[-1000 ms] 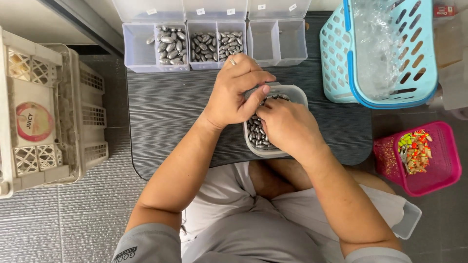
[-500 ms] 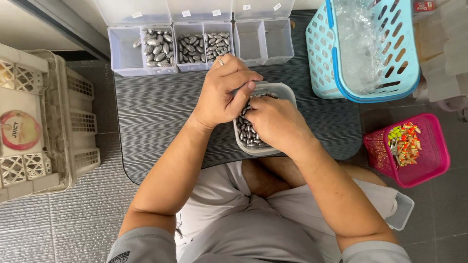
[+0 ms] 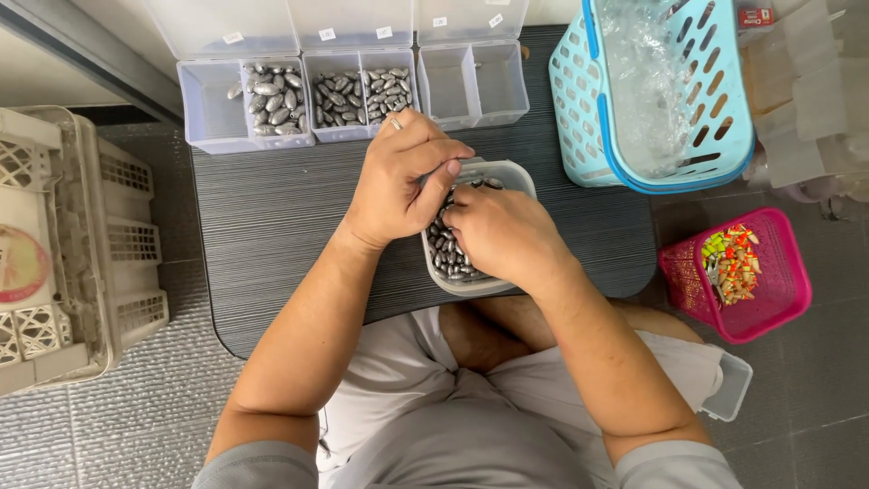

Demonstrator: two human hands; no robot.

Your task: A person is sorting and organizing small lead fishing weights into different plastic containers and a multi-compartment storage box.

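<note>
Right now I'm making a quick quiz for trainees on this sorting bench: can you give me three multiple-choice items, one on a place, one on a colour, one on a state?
1. Where are both hands working?
A. over the small tub of grey metal weights
B. inside the blue basket
C. over the beige crate

2. What colour is the small basket holding the mixed bright pieces?
A. white
B. pink
C. black

3. How do the lids of the compartment boxes stand?
A. shut
B. removed and stacked
C. open, folded back

Answers:
1 A: the left hand and right hand meet over the small tub on the dark table.
2 B: the pink basket sits on the floor at the right.
3 C: the compartment boxes show their contents, with the lids tipped back behind them.
</note>
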